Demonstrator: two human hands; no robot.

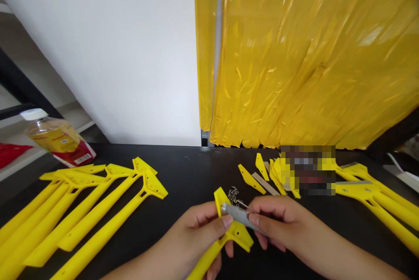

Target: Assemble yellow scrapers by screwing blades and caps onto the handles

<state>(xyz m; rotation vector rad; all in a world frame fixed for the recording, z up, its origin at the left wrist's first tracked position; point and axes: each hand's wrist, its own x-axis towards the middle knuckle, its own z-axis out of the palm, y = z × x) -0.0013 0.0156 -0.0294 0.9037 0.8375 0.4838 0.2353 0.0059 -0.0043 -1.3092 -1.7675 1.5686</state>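
My left hand (pixel 198 227) is closed round a yellow plastic scraper handle (pixel 244 237), just below its wide, flat head. The left thumb presses a grey metal blade (pixel 241 215) against that head. My right hand (pixel 281 219) pinches the other end of the blade between thumb and fingers. A thin, shiny metal piece (pixel 242 204) shows by the right fingertips; its kind cannot be made out. Just behind the head lies a small pile of screws and nuts (pixel 233 197). Loose yellow plates (pixel 252 179) and a flat strip (pixel 265 184) lie beyond my right hand.
Several yellow scraper handles (pixel 108 223) lie side by side on the black table (pixel 193 171) at left. Scrapers with metal edges (pixel 356 189) lie at right, beside a pixelated patch. A bottle (pixel 62 140) stands back left. A white panel (pixel 131 53) and yellow plastic curtain (pixel 294 61) stand behind.
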